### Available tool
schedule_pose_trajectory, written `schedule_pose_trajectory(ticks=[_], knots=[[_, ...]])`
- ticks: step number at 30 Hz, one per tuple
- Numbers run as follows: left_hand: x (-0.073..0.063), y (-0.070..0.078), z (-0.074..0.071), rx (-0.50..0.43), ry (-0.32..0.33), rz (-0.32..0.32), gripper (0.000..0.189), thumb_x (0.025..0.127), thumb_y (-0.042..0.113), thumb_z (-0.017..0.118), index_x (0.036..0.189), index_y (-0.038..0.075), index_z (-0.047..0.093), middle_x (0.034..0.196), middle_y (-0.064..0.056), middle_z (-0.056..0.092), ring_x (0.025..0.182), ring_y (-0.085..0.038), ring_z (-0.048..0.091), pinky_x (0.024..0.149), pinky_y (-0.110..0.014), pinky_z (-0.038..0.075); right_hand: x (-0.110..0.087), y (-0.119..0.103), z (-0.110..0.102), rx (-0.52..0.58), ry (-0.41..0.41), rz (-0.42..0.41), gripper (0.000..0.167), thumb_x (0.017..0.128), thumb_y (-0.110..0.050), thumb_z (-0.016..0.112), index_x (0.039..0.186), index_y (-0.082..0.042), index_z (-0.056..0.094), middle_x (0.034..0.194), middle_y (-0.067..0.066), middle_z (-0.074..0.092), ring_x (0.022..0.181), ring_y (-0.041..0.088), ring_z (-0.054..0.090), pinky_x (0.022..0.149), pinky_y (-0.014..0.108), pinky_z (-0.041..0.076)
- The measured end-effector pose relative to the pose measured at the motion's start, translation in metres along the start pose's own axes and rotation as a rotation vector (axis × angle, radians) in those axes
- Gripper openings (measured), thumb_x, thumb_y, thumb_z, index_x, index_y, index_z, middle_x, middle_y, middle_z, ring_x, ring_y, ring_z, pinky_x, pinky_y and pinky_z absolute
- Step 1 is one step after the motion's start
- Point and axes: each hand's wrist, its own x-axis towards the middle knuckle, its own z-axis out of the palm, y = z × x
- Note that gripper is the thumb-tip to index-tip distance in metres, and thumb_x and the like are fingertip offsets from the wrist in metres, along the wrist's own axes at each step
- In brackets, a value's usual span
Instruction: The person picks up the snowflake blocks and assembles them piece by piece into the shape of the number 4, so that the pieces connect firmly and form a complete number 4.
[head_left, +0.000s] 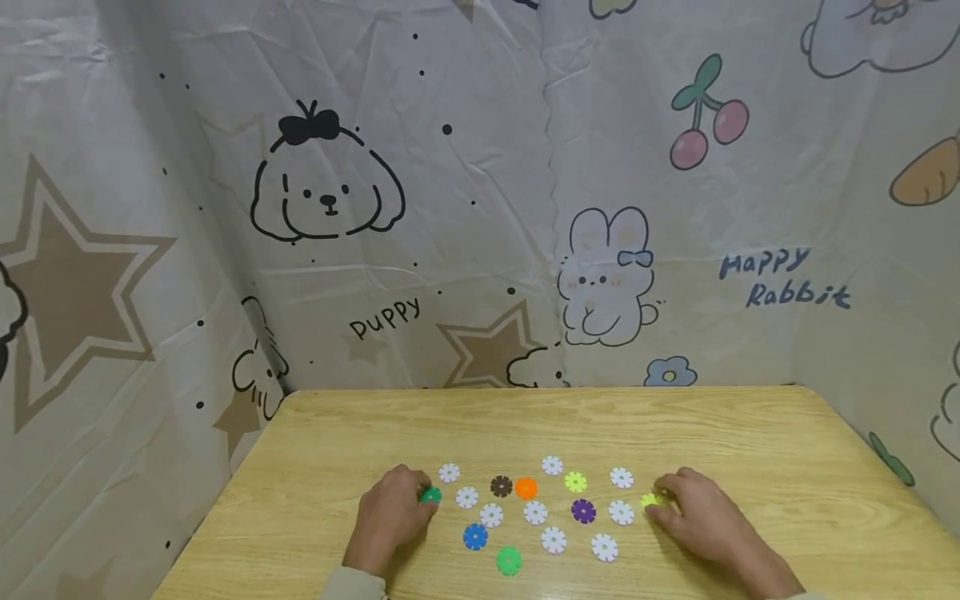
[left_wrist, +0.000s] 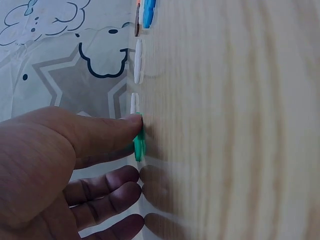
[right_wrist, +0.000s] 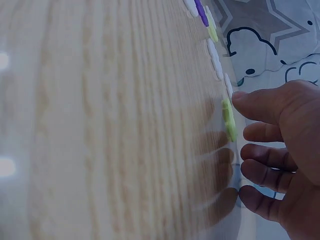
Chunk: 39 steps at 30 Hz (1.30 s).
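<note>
Left hand [head_left: 392, 510]: grip clamped on teal-green disc [left_wrist: 139, 146], lower centre-left | Right hand [head_left: 701, 512]: grip apart at yellow-green disc [right_wrist: 228, 120], lower right | More discs [head_left: 583, 511] between, on worktop [head_left: 420, 429]

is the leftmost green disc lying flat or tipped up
Flat: the left wrist view shows the green disc edge-on, parallel to the table, like a white disc beyond.

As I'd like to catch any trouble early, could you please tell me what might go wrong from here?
The dark green disc looks thin, so it might slip from between the left hand's thumb and finger. On the other side, a white disc lies close to the yellow-green disc at the right hand, so the fingers might nudge it.
</note>
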Motion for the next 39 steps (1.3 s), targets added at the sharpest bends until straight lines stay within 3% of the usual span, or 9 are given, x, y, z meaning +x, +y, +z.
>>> schedule_pose_trajectory(ticks=[4, 14, 22, 28, 39], knots=[[0.002, -0.001, 0.001, -0.032, -0.018, -0.024, 0.025, 0.081, 0.018, 0.084, 0.102, 0.006, 0.076, 0.094, -0.005, 0.065, 0.088, -0.024, 0.064, 0.07, -0.046, 0.055, 0.001, 0.001, 0.001, -0.014, -0.016, 0.009, 0.032, 0.085, -0.025, 0.08, 0.105, -0.001, 0.071, 0.095, 0.005, 0.063, 0.091, 0.026, 0.062, 0.083, 0.049, 0.052], [0.007, -0.003, -0.004, -0.128, -0.098, -0.092, 0.022, 0.081, 0.01, 0.081, 0.101, 0.006, 0.073, 0.092, -0.005, 0.064, 0.082, -0.021, 0.061, 0.07, -0.044, 0.053, 0.005, 0.002, 0.003, -0.003, -0.027, 0.027, 0.027, 0.084, -0.022, 0.08, 0.099, -0.002, 0.072, 0.091, 0.003, 0.062, 0.087, 0.023, 0.062, 0.081, 0.048, 0.053], [0.006, -0.005, -0.005, -0.158, -0.125, -0.066, 0.023, 0.078, 0.005, 0.081, 0.098, 0.006, 0.069, 0.091, -0.003, 0.06, 0.08, -0.019, 0.054, 0.073, -0.045, 0.05, 0.008, -0.001, 0.003, 0.042, -0.061, 0.085, 0.024, 0.084, -0.019, 0.08, 0.096, -0.001, 0.07, 0.088, 0.003, 0.059, 0.083, 0.02, 0.06, 0.078, 0.046, 0.053], [0.005, -0.005, -0.006, -0.194, -0.142, -0.055, 0.023, 0.08, 0.004, 0.08, 0.098, 0.006, 0.066, 0.084, -0.001, 0.056, 0.074, -0.017, 0.05, 0.064, -0.037, 0.047, 0.009, -0.002, 0.002, 0.105, -0.083, 0.118, 0.023, 0.086, -0.017, 0.079, 0.096, -0.001, 0.066, 0.09, 0.004, 0.06, 0.086, 0.022, 0.06, 0.077, 0.047, 0.052], [0.003, -0.007, -0.005, -0.22, -0.11, -0.022, 0.029, 0.078, 0.004, 0.083, 0.103, 0.001, 0.07, 0.083, 0.0, 0.058, 0.074, -0.015, 0.051, 0.065, -0.035, 0.048, 0.014, 0.0, 0.0, 0.149, -0.145, 0.128, 0.025, 0.087, -0.015, 0.078, 0.095, 0.002, 0.062, 0.087, 0.005, 0.061, 0.083, 0.021, 0.059, 0.074, 0.044, 0.053]])
